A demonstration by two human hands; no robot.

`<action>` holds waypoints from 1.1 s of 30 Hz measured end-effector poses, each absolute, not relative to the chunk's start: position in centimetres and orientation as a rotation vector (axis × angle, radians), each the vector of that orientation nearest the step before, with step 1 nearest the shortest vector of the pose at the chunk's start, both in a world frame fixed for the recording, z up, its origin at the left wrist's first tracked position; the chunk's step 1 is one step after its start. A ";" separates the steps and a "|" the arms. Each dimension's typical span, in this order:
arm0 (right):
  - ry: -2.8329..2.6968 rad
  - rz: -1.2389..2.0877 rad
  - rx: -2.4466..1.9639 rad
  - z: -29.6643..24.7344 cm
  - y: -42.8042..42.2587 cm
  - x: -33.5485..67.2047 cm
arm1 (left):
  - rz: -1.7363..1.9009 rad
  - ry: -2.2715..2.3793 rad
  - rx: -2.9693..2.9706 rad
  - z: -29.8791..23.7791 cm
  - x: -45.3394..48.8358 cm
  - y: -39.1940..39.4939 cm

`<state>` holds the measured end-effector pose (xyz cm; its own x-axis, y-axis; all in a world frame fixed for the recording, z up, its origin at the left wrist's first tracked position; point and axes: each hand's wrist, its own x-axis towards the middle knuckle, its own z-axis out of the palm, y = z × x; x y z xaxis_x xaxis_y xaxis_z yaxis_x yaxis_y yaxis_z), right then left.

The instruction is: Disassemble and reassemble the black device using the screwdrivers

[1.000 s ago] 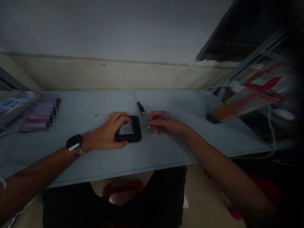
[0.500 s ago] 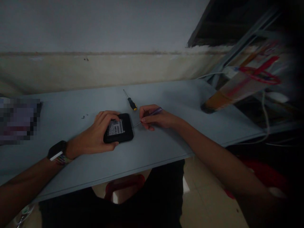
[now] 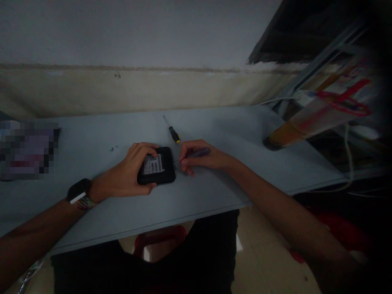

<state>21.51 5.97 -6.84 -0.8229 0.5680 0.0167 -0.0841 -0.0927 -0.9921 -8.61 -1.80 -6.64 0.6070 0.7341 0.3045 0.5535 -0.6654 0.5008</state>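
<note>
Black device (image 3: 167,163): on the bench (image 3: 196,196), printed label (image 3: 154,164) uppermost, between the two hands.
Left hand (image 3: 130,175): closed around the device's left end, fingers on the far side, thumb on the near side; a sound brace, clear of the right edge.
Slim tool (image 3: 199,152): purplish handle in the right hand (image 3: 196,155), gripped between thumb and fingers like a pen; thin shaft points left.
Tip at edge: meets or nearly meets the device's right edge; whether it sits in a gap, cannot tell.
Pressure: judged best light and steady, with short strokes along the edge; a hard push could slip towards the left hand.
Counterforce: left grip should match the leftward push so the device does not skid.
Screwdriver (image 3: 174,134): black and yellow, lying loose beyond the right hand; knuckles should clear it.
Dark bits (image 3: 112,149): small, beyond the left hand; identity unclear, sleeve-sweep best avoided.
</note>
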 end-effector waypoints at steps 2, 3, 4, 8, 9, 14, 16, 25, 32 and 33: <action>-1.753 1.976 -0.511 -6.8 6.1 21.6 | 0.713 1.036 2.466 -6.6 -8.6 -1.8; -1.742 1.980 -0.508 -6.8 6.3 21.7 | 0.719 1.038 2.462 -6.5 -8.6 -1.8; -1.727 1.982 -0.511 -6.7 6.5 21.8 | 0.726 1.039 2.463 -6.5 -8.6 -1.8; -1.674 1.946 -0.525 -6.7 7.4 22.4 | 0.723 1.023 2.483 -6.6 -8.7 -1.8; -1.663 1.936 -0.530 -6.8 7.6 22.5 | 0.723 1.022 2.486 -6.7 -8.7 -1.8; -1.665 1.922 -0.555 -7.0 7.8 22.5 | 0.736 1.018 2.490 -6.9 -8.7 -1.8; -1.666 1.915 -0.562 -7.0 7.7 22.5 | 0.746 1.010 2.489 -6.9 -8.7 -1.7; -1.651 1.907 -0.610 -7.0 7.7 22.4 | 0.762 1.008 2.496 -6.9 -8.7 -1.8; -1.697 1.868 -0.615 -7.1 7.6 22.2 | 0.748 1.005 2.509 -6.9 -8.6 -1.7; -1.707 1.860 -0.610 -7.0 7.6 22.1 | 0.746 1.009 2.503 -6.9 -8.6 -1.7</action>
<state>22.13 7.56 -7.04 -0.7532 0.6572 0.0285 -0.0845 -0.0536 -0.9950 -8.63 -1.70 -6.92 0.6100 0.7147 0.3422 0.5362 -0.6903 0.4858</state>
